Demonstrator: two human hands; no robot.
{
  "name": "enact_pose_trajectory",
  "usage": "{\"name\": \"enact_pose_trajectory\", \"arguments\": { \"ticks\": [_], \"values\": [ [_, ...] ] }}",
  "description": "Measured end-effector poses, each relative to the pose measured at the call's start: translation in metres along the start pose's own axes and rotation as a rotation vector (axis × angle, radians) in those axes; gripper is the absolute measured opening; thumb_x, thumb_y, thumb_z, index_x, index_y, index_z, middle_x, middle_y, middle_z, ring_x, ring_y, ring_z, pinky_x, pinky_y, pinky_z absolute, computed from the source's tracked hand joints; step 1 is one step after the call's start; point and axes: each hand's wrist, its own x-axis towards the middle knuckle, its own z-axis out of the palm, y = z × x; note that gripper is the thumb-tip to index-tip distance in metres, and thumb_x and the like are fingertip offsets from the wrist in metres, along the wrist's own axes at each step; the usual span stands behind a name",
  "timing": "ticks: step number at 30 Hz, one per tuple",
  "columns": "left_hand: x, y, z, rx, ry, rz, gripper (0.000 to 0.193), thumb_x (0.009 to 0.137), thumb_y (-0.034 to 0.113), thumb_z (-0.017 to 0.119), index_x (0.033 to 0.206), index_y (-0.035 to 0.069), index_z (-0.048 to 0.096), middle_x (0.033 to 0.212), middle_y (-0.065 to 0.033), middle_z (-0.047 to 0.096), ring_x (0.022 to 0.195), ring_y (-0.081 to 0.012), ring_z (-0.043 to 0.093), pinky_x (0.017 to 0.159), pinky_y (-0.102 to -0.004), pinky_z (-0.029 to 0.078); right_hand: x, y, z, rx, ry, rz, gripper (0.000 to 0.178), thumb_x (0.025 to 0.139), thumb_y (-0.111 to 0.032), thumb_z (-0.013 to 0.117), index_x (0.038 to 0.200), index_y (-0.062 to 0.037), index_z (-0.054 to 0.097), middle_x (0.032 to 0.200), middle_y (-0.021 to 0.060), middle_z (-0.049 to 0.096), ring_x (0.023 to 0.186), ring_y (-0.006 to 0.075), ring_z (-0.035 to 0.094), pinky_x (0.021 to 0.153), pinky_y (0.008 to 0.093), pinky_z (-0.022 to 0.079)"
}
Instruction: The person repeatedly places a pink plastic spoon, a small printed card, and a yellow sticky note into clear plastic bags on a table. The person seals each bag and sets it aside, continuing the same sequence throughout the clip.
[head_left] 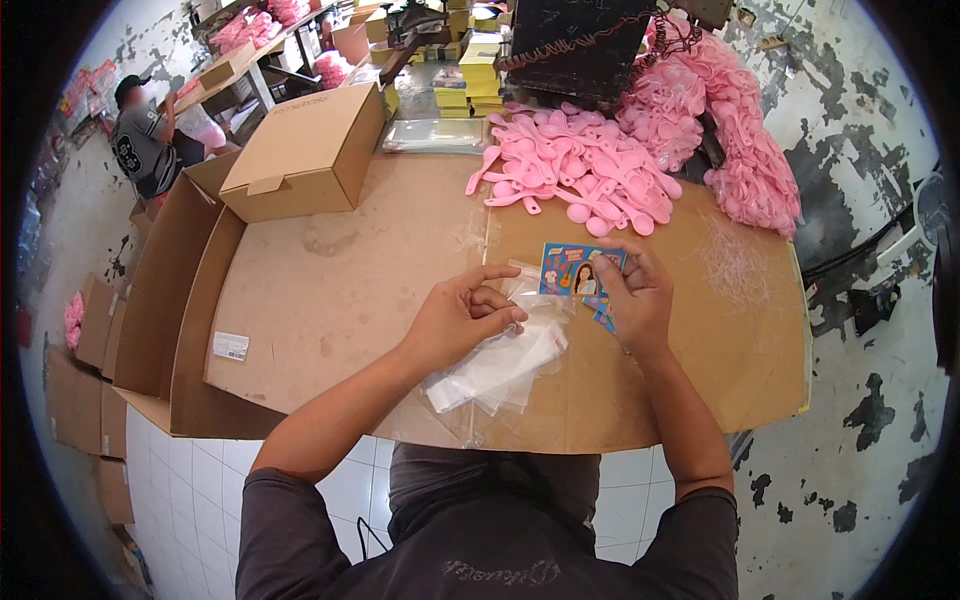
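My right hand (pixel 640 300) pinches a small blue printed card (pixel 570 270) between thumb and fingers. More blue cards (pixel 598 308) show just below it, partly hidden by that hand. To the left, my left hand (pixel 462 318) has its fingers curled at the edge of a clear plastic bag (pixel 535 295); the see-through film makes the exact grip hard to see. Under and in front of this hand lies a loose pile of clear plastic bags (pixel 500 370) on the cardboard-covered table (pixel 330 300).
Beyond my hands, pink plastic spoons (pixel 580 165) lie heaped, with bagged pink items (pixel 745 150) to their right. A closed carton (pixel 300 150) and an open box (pixel 190 310) stand left. Yellow stacks (pixel 483 75) sit behind. Another person (pixel 150 140) sits far left.
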Motion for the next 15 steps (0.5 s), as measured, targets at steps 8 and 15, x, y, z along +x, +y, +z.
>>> {"name": "enact_pose_trajectory", "arguments": {
  "ticks": [8, 15],
  "values": [
    [0.0, -0.005, 0.001, 0.008, -0.027, 0.042, 0.049, 0.099, 0.003, 0.071, 0.144, -0.001, 0.054, 0.1, -0.0103, 0.077, 0.093, -0.0116, 0.072, 0.084, -0.0268, 0.056, 0.003, 0.0, -0.005, -0.365, -0.296, -0.232, 0.02, 0.09, 0.001, 0.073, 0.11, -0.0005, 0.073, 0.099, 0.0104, 0.07, 0.09, 0.0193, 0.068, 0.079, 0.0327, 0.054],
    [0.0, -0.003, 0.004, 0.104, -0.064, -0.003, 0.043, 0.099, 0.004, 0.07, 0.14, -0.001, 0.058, 0.102, -0.0078, 0.077, 0.093, -0.0086, 0.069, 0.082, -0.0241, 0.055, -0.008, 0.004, 0.012, -0.107, -0.308, 0.062, 0.033, 0.095, -0.003, 0.072, 0.127, 0.0019, 0.065, 0.099, 0.0077, 0.071, 0.086, 0.013, 0.066, 0.076, 0.0287, 0.053]
  ]
}}
